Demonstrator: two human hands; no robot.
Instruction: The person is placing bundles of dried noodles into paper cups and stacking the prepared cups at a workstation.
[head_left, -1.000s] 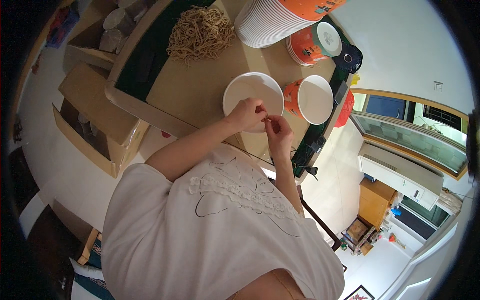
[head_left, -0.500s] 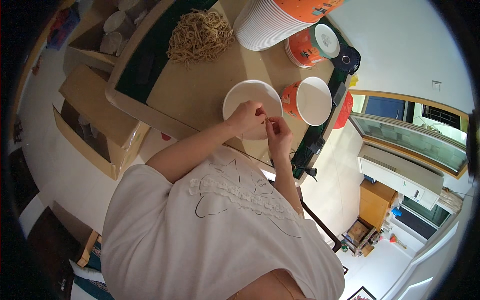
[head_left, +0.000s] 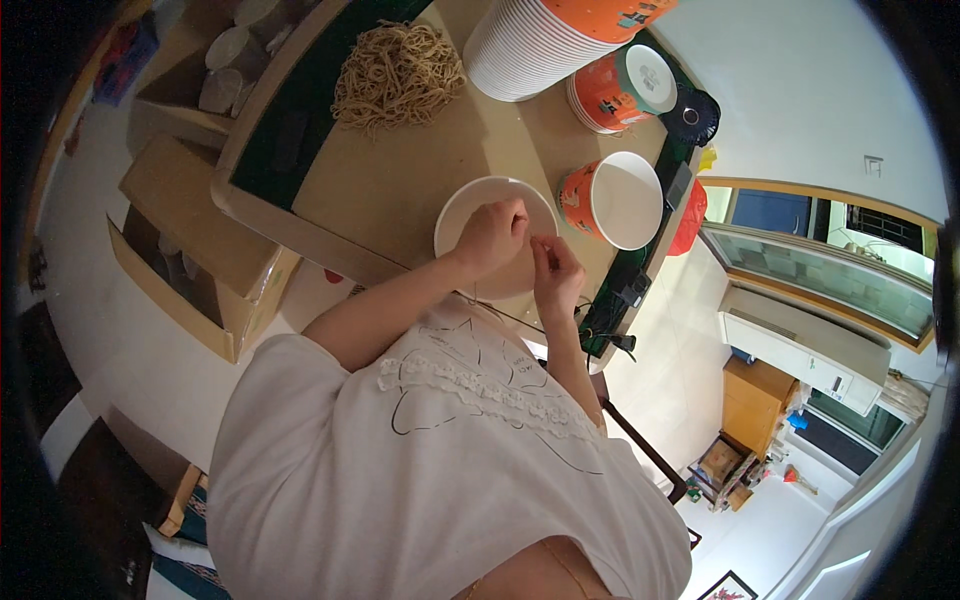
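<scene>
A white paper bucket (head_left: 448, 232) stands mouth up at the table's near edge, under both my hands. My left hand (head_left: 488, 238) is curled closed over its opening, and what its fingers hold is hidden. Close by on the right, my right hand (head_left: 557, 274) pinches thumb and fingers together at the bucket's right rim; anything between them is too small to tell. A short piece of tan cord (head_left: 474, 291) shows at the bucket's near side. Beyond lies a tangled pile of tan cord (head_left: 398, 80).
An orange-printed paper bucket (head_left: 625, 200) stands to the right. Behind it are a short upturned stack (head_left: 612, 95) and a tall stack of nested buckets (head_left: 530, 50). An open cardboard box (head_left: 205, 240) sits on the floor left of the table (head_left: 385, 185). Black cables (head_left: 615, 342) lie at the right edge.
My hands have drawn slightly apart; a small tan bit between the fingertips no longer shows. The white bucket has shifted a little toward me and to the left.
</scene>
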